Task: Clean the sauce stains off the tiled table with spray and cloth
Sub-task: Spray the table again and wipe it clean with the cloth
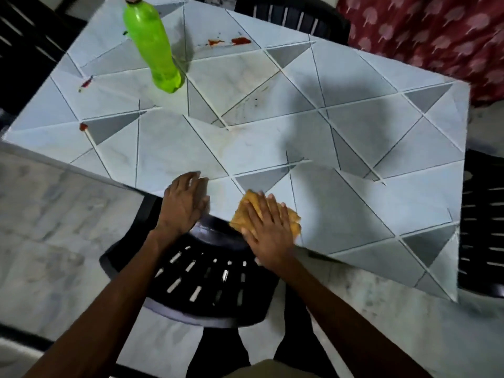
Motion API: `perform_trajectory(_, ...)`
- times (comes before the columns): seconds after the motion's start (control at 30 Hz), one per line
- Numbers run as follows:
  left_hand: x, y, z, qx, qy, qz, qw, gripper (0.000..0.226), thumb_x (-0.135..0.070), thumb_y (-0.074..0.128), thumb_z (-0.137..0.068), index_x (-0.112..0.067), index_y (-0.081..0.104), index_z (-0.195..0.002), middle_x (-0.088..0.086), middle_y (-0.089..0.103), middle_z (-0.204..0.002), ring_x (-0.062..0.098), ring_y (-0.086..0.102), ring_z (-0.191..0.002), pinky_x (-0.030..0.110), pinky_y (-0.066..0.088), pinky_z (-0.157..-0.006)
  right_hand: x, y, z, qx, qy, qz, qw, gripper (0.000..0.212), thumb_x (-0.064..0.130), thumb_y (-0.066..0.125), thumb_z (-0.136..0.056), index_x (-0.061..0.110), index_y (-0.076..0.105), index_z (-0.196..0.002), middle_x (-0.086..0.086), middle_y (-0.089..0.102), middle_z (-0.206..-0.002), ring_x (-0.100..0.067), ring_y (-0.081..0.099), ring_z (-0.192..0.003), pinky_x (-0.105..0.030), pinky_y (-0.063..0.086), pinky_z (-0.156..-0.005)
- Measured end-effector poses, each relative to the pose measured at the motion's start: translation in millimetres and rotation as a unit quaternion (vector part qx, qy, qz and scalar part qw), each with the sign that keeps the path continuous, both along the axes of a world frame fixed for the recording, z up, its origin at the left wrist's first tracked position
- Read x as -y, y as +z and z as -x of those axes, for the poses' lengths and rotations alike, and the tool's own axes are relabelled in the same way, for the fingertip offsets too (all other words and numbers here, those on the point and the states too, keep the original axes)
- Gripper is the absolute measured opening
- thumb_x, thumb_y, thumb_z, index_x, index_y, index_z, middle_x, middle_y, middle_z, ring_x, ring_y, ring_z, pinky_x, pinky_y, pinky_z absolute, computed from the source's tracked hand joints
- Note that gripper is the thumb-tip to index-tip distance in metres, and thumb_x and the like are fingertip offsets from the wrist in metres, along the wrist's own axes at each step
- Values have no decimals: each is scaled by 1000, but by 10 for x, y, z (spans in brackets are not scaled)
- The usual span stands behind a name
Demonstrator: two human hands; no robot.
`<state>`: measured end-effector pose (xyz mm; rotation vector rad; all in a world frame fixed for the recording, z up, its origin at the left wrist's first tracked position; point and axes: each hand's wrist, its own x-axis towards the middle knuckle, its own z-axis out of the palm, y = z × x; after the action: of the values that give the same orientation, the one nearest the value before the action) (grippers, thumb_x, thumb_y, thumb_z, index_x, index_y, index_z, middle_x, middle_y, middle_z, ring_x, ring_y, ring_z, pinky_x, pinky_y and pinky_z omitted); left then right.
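Observation:
A tiled table (354, 148) with a grey triangle pattern fills the view. My right hand (268, 227) presses flat on an orange cloth (293, 222) at the table's near edge. My left hand (185, 203) rests palm down on the same edge, holding nothing, fingers slightly spread. A green bottle (152, 47) stands at the far left of the table, its top cut off by the frame. Red sauce stains show at the far side (241, 40), beside it (215, 42), at the left (86, 83) and at the left edge (83, 127).
A black slatted plastic chair (207, 282) stands under the near edge, between me and the table. Another black chair (482, 227) is at the right, one (291, 15) at the far side. A red patterned fabric (425, 31) hangs at the back right. Marble floor (54, 214) surrounds the table.

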<state>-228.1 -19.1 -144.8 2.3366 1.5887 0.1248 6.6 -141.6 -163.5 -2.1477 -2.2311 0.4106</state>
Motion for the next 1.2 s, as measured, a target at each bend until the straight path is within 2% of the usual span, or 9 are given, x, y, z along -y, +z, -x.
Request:
perform_trajectory(0.13,-415,-30,342,20,-18,-2,1000,52,-39,54,-87,-8,60,-128,17,56,-135,37,56,-120,47,51,-97,228,-36,-397,25,-105,17,994,65,49,45,-96,27,34,-156,-7,34,-163,-38,37,-146,-57,27,-116)
perform_trajectory(0.23,-503,-30,424,31,-37,9,999,59,-42,46,-86,-1,62,-126,24,56,-134,42,58,-117,49,50,-96,-131,-70,-673,22,-274,43,960,75,60,24,-96,22,25,-160,-8,23,-168,-41,22,-152,-62,11,-121)
perform_trajectory(0.33,-520,-94,470,32,-57,-8,998,54,-37,45,-88,-2,64,-124,22,57,-133,42,61,-111,47,52,-91,-995,-89,-416,-8,-353,27,935,79,60,18,-94,22,10,-162,-12,8,-170,-40,5,-155,-63,0,-122)
perform_trajectory(0.47,-552,-130,496,29,-59,-5,998,50,-33,42,-90,-6,63,-127,18,55,-138,40,59,-112,45,53,-91,-1412,-178,471,20,-256,-25,966,75,54,31,-96,17,22,-161,-16,20,-167,-42,19,-153,-62,10,-123)
perform_trajectory(0.67,-599,-104,543,56,-57,1,997,46,-32,43,-92,-13,65,-127,11,56,-139,34,61,-111,40,51,-92,-267,-117,579,26,-108,-25,993,66,52,36,-99,26,29,-159,-9,27,-166,-36,29,-151,-54,15,-122)
perform_trajectory(0.8,-583,-164,541,68,-55,7,996,44,-28,45,-91,-11,66,-125,13,57,-138,33,59,-119,40,50,-96,-344,-149,-176,47,-233,5,971,66,52,29,-99,22,35,-157,-9,31,-165,-41,33,-148,-61,24,-119)
perform_trajectory(0.93,-608,-145,538,64,-54,23,996,45,-25,45,-89,-12,66,-126,14,56,-140,35,57,-123,43,50,-98,-1248,-105,-113,5,-322,16,947,75,54,22,-95,16,21,-161,-15,14,-168,-44,13,-154,-63,8,-122)
perform_trajectory(1.1,-627,-46,527,71,-35,44,996,46,-23,53,-82,-13,68,-124,12,56,-139,37,59,-116,43,52,-95,-890,-162,910,40,-116,-16,992,68,46,38,-98,24,24,-161,-12,19,-168,-40,22,-153,-58,18,-121)
perform_trajectory(1.2,-595,-33,485,78,-32,38,996,49,-29,46,-84,-12,66,-125,13,55,-139,37,58,-116,40,49,-97,-403,-116,805,24,-17,-23,999,62,47,39,-101,25,31,-159,-10,20,-168,-39,18,-154,-58,13,-123)
